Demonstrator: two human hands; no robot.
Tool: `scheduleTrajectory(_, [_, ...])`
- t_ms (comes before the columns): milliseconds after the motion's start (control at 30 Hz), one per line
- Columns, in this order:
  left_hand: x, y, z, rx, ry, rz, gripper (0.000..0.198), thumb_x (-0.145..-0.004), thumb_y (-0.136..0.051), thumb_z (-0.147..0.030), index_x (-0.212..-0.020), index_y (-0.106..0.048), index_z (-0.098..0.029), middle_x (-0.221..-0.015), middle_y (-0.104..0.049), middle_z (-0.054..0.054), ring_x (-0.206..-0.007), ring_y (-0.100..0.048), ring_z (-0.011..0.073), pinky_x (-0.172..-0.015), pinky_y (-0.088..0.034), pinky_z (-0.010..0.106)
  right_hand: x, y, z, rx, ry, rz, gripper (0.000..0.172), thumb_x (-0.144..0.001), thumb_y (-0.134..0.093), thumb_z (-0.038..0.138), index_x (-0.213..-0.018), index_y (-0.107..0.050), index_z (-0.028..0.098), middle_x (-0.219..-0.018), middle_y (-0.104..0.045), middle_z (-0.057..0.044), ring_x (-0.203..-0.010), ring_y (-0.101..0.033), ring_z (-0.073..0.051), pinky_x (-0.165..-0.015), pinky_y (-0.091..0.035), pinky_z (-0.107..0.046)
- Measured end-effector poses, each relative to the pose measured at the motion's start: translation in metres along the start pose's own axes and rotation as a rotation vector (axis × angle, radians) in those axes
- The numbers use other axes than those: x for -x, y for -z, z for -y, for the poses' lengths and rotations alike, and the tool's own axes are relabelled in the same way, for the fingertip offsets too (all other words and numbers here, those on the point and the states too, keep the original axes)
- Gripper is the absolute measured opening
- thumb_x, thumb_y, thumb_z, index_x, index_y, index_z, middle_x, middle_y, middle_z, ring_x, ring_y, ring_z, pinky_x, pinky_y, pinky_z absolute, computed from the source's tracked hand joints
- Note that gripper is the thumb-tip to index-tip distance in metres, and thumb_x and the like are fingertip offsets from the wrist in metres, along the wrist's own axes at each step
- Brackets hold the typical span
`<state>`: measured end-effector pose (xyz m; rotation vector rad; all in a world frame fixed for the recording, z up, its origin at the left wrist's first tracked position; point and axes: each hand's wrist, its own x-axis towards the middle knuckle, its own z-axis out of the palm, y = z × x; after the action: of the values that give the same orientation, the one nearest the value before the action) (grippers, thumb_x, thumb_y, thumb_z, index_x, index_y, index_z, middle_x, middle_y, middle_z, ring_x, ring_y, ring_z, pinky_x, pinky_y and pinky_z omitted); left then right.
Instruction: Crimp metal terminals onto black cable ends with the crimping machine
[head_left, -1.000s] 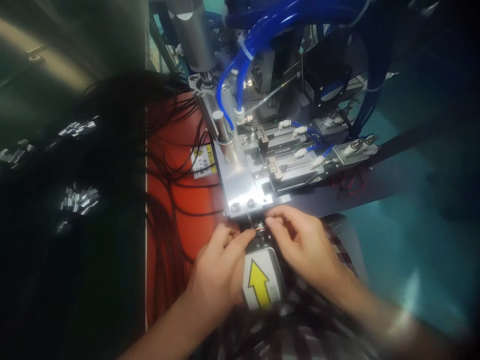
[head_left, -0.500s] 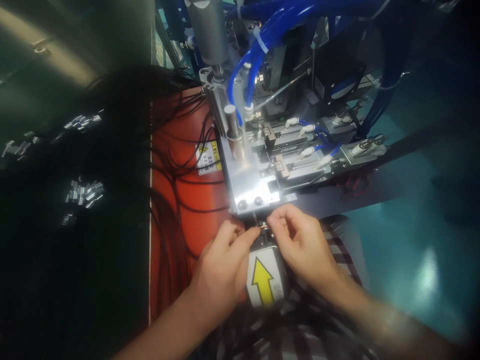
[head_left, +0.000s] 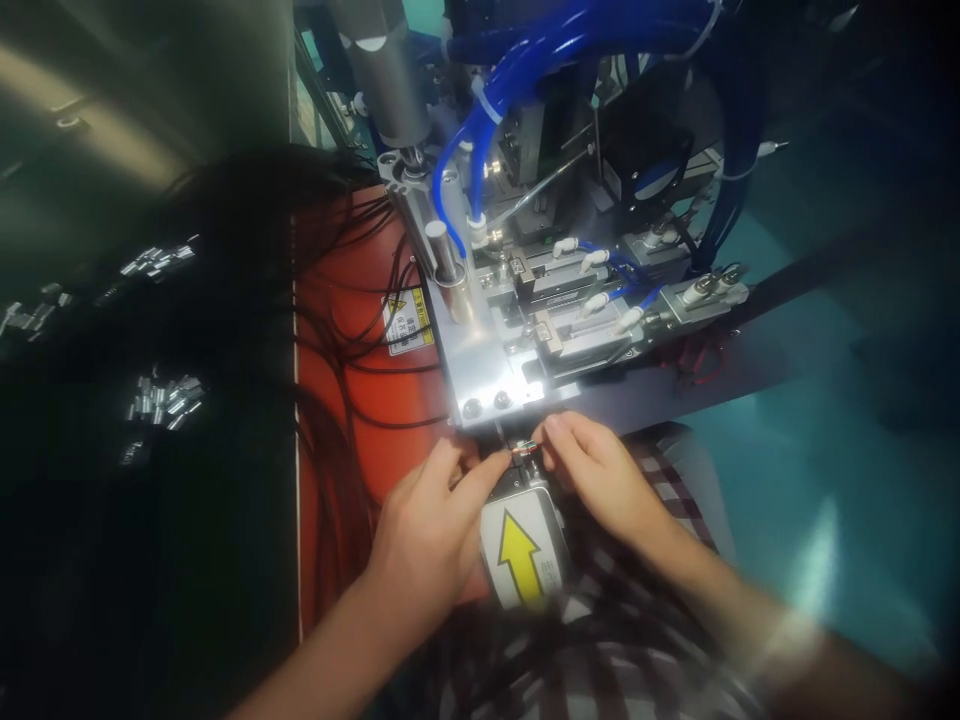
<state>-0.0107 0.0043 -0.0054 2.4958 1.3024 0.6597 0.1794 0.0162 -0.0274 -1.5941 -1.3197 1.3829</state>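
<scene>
Fingertips (head_left: pixel 501 464) of the left hand (head_left: pixel 420 530) and right hand (head_left: pixel 600 475) flank a small metal piece (head_left: pixel 524 449) between the front edge of a silver plate (head_left: pixel 480 385) and a white panel (head_left: pixel 541 515) marked with a yellow arrow (head_left: pixel 519 560). The two hands stand apart, thumb and forefinger of each drawn close at opposite ends of the piece; whether either one truly grips it cannot be told, as the contact is too small to make out. Careful work here would likely call for a light, level hold at both ends, with wrists steady, the piece kept in line, and knuckles clear of the plate's edge. Black cables (head_left: pixel 330 490) cross the red bench (head_left: pixel 386 465) on the left, and loose metal bits (head_left: pixel 166 400) lie in heaps beyond the bench's left edge, on a surface too dark to read.
</scene>
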Motion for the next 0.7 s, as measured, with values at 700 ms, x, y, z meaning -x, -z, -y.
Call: scheduleTrajectory(700, [0.001,-0.001,0.002,0.085,0.022,-0.001,0.032,-0.089,-0.046,-0.005,-0.112,-0.067,-0.012,-0.091,-0.057,0.009,-0.081,-0.061,0.0166,-0.064,-0.053,0.025,-0.005,-0.011,-0.012,0.041,0.308,-0.015,0.031,-0.096,-0.041,0.027,-0.066,-0.037,0.022,-0.061,-0.038,0.004,-0.056,-0.037,-0.012,-0.053,-0.031,-0.026])
